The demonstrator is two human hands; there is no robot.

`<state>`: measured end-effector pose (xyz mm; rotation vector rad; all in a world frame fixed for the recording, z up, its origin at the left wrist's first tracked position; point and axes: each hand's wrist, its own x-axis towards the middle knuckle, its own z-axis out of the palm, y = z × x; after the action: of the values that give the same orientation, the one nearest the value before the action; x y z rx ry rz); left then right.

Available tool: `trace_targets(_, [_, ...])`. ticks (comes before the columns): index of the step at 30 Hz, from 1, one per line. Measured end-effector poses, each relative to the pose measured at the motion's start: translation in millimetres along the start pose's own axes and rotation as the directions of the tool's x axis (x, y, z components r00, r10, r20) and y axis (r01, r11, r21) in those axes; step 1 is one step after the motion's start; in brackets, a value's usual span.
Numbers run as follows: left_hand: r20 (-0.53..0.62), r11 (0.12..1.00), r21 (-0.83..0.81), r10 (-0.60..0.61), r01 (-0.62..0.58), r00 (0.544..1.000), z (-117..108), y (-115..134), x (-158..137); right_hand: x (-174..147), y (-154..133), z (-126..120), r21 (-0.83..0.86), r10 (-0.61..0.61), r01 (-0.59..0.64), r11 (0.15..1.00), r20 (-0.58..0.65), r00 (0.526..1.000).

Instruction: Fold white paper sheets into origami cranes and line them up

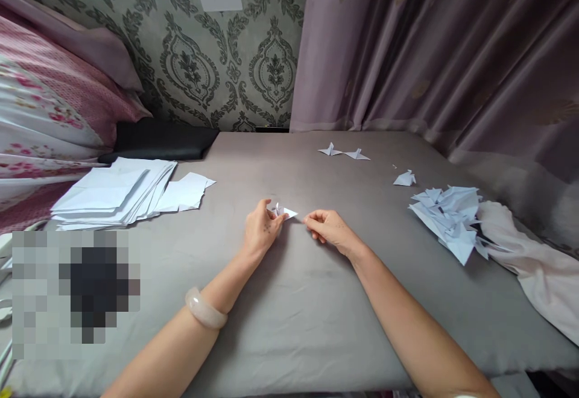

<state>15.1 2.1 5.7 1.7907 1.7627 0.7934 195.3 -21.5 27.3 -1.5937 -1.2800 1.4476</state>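
My left hand (264, 229) pinches a small folded white paper crane (289, 212) between thumb and fingers, just above the middle of the table. Part of the crane is hidden behind the thumb and fingers, and one pointed end sticks out to the right. Close to that point, my right hand (330, 228) is closed in a pinch, its fingertips slightly apart from the paper. Whatever lies between those fingertips is too small to make out. A pale bangle (204, 309) circles my left wrist.
A stack of white paper sheets (104, 190) lies at left, with torn paper pieces (183, 193) beside it. Two folded paper cranes (357, 154) rest at the back, another folded paper (404, 178) to the right. A heap of folded papers (452, 214) adjoins a pale cloth (534, 253).
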Motion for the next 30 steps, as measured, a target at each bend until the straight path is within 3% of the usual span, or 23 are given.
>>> trace_targets(2, [0.023,0.991,-0.122,-0.054,0.056,0.998,-5.1,2.4,-1.1,0.1,0.9,0.0,-0.008,-0.013,0.013,1.0,0.0,1.0])
trace_targets(4, [0.015,0.989,-0.137,-0.05,0.052,0.999,-10.0,2.4,-1.0,0.8,2.4,0.2,-0.015,-0.025,0.025,1.0,-0.011,1.0])
trace_targets(9, [-0.108,0.986,0.008,0.166,-0.166,0.98,-11.4,-14.4,9.6,5.2,9.2,4.9,-0.039,-0.061,0.057,0.998,-0.089,0.994])
trace_targets(13, [-0.064,0.98,0.07,0.193,-0.189,0.979,-5.1,-25.8,16.1,8.0,15.2,13.7,-0.179,-0.266,0.238,0.955,-0.151,0.952])
trace_targets(17, [-0.009,0.983,0.07,0.171,-0.17,0.985,-2.1,-19.4,10.5,6.1,16.1,23.5,-0.438,-0.446,0.349,0.829,-0.14,0.884])
trace_targets(20, [0.056,0.991,0.024,0.131,-0.132,0.99,-1.8,-7.9,2.2,4.4,14.8,28.1,-0.571,-0.479,0.33,0.751,-0.128,0.868])
trace_targets(25, [0.18,0.994,-0.075,0.086,-0.073,0.98,-2.6,7.3,-9.0,9.9,13.8,29.5,-0.67,-0.471,0.265,0.693,-0.142,0.871])
trace_targets(30, [0.182,0.993,-0.105,0.074,-0.055,0.98,-3.8,9.4,-9.5,19.9,11.7,28.6,-0.725,-0.453,0.221,0.653,-0.139,0.881])
